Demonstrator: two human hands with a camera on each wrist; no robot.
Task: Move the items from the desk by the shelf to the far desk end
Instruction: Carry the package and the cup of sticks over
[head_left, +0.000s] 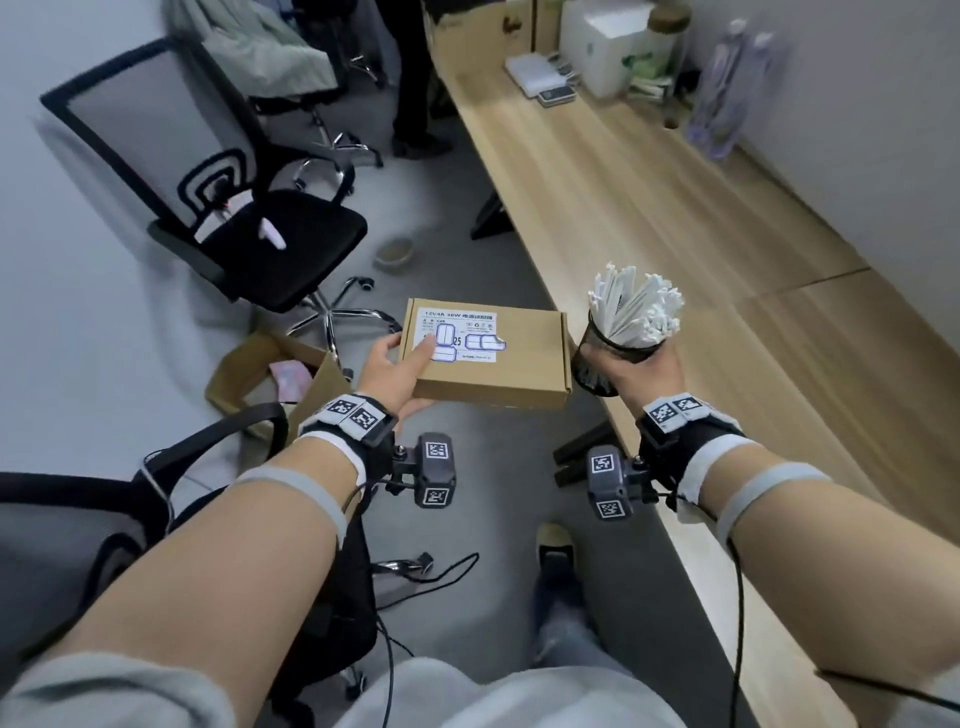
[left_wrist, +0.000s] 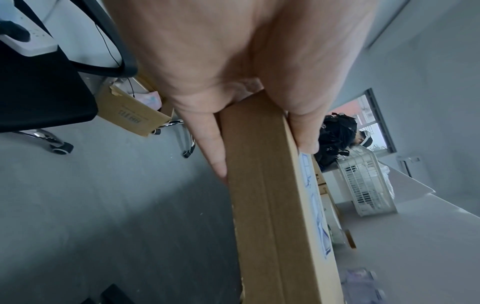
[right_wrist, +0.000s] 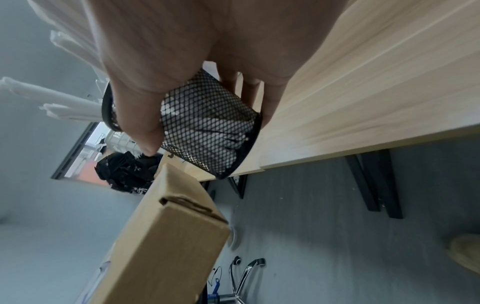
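Left hand (head_left: 397, 371) clamped on the near-left corner of a flat cardboard box (head_left: 498, 358); thumb laid on the white label on its lid, fingers underneath, seen in the left wrist view with one finger (left_wrist: 214, 148) along the underside and the thumb on top; box held level in the air over the grey floor, just left of the desk's long front edge, touching no surface. Right hand (head_left: 636, 371) wrapped round a black mesh pen cup (head_left: 605, 358); thumb on one side of the mesh wall and fingers (right_wrist: 272, 98) curled round the other, as shown in the right wrist view; cup packed with white sticks (head_left: 636, 304) fanning out above its rim; held roughly upright, tipped a little, above the front edge of the wooden desk (head_left: 649, 208), off the surface. Box and cup just beside each other, the box's right end near the cup's wall; touching or not, cannot tell.

At the far end of the desk, against the wall: a white box (head_left: 605, 47), a flat white case (head_left: 535, 75), and clear bottles (head_left: 727, 88), blurred. On the floor to the left: a black office chair (head_left: 223, 197) and an open carton (head_left: 275, 379). Near bottom left, part of another black chair (head_left: 104, 525).
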